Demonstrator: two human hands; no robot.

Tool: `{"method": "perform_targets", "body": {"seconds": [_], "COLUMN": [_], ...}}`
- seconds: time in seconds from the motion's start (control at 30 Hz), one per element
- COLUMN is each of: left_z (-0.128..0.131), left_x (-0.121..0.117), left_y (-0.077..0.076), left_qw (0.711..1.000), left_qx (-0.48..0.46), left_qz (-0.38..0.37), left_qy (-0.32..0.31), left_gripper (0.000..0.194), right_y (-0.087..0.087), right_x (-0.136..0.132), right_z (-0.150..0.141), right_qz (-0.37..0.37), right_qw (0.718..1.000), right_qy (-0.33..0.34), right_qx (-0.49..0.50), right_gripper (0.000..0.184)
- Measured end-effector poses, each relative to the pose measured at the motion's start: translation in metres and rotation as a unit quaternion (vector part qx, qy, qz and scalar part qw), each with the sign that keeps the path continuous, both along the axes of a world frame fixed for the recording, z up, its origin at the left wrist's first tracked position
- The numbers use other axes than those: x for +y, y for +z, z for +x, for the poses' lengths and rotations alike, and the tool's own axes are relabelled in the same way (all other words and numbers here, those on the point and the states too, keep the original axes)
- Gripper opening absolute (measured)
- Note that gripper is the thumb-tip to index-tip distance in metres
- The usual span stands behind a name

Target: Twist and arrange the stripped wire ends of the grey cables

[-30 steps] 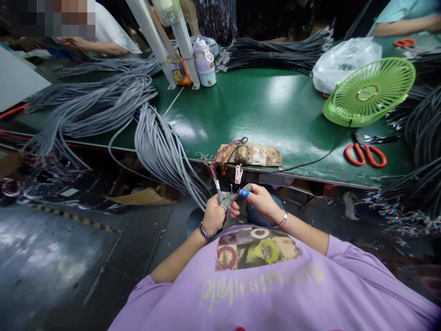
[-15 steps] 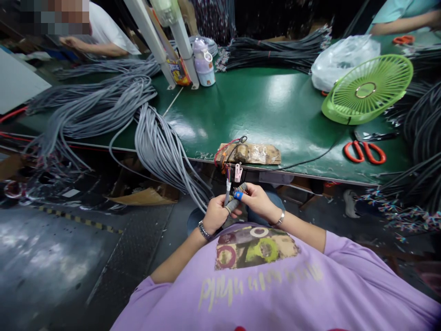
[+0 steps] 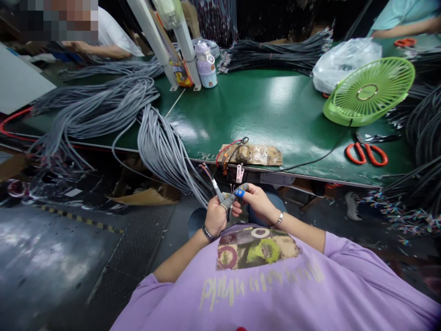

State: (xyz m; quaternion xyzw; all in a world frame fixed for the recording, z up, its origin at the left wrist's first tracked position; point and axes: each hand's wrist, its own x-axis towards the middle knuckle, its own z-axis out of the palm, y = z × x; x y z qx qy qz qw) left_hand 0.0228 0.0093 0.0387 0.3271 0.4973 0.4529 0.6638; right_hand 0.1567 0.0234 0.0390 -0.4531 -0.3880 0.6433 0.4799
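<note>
My left hand is closed around a grey cable, whose stripped end fans out into thin coloured wires pointing up and left. Grey wrapping covers its thumb. Close beside it, my right hand pinches at some thin wires near the left fingertips; the fingers hide most of them. Blue tape is wound on the right thumb and grey wrapping on a finger. Both hands are just off the table's front edge, below a pink clothespin and a worn wooden block with red and black leads.
A thick bundle of grey cables hangs over the edge on the left. Red-handled scissors, a green fan and a plastic bag lie to the right on the green table. Beside a post stands a bottle. Two other people sit across.
The stripped cable end in my left hand has swung left, away from the clothespin, and its coloured wires now spread freely. My right hand has stayed nearly in place.
</note>
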Motion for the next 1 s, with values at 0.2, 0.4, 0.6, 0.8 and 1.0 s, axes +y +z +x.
{"method": "perform_targets", "body": {"seconds": [0.2,0.4,0.6,0.8,1.0], "left_z": [-0.001,-0.001,0.002,0.0,-0.003], "left_x": [-0.001,0.0,0.002,-0.003,-0.001], "left_y": [-0.003,-0.007,-0.005,-0.004,-0.003], "left_qw": [1.0,0.999,1.0,0.999,1.0], "left_qx": [0.012,0.022,0.007,0.015,0.013], "left_qz": [0.004,0.004,0.016,0.001,0.01], "left_qy": [-0.013,-0.032,0.0,-0.048,-0.005], "left_gripper": [0.036,0.036,0.034,0.033,0.033], "right_y": [0.006,0.006,0.001,-0.013,-0.011], "right_x": [0.003,0.007,-0.001,0.022,0.016], "right_z": [0.002,0.003,-0.007,0.012,0.022], "right_qz": [0.001,-0.011,-0.036,-0.124,-0.153], "right_qw": [0.996,0.996,0.989,0.972,0.974], "right_qy": [0.077,0.077,0.07,-0.121,-0.015], "right_qx": [0.032,0.038,0.123,0.157,0.168], "right_gripper": [0.034,0.035,0.033,0.035,0.033]}}
